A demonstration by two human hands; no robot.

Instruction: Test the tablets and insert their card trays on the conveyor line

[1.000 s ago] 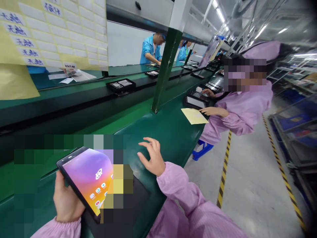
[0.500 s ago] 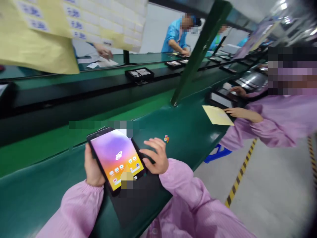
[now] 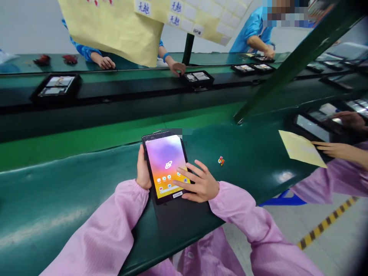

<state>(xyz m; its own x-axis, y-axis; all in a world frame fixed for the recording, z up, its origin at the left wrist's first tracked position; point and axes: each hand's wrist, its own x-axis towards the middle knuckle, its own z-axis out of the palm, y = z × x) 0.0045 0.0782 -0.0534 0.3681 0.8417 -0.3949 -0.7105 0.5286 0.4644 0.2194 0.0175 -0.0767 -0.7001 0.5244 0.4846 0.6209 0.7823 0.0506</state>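
The tablet (image 3: 165,151) is held along its left edge by the left grip (image 3: 143,172), which is closed around the side, its fingers largely hidden behind. By the right grip (image 3: 202,184) nothing is seen to be grasped: its fingers are spread over the lower right of the lit screen, and whether the glass is touched cannot be told. App icons are shown there, and a white label (image 3: 177,194) is borne on the lower bezel. The step in hand is judged to be handling of the screen; for a touch, a steady left grip and one fingertip set apart from the others would be called for. The tablet is held over a dark mat (image 3: 178,220) on the green worktop (image 3: 71,184). Small coloured pieces (image 3: 221,161) are seen to the right; farther off, a yellow paper (image 3: 300,147) is touched by a co-worker's hand (image 3: 342,152). Beyond the worktop, black trays (image 3: 198,84) are lined up.
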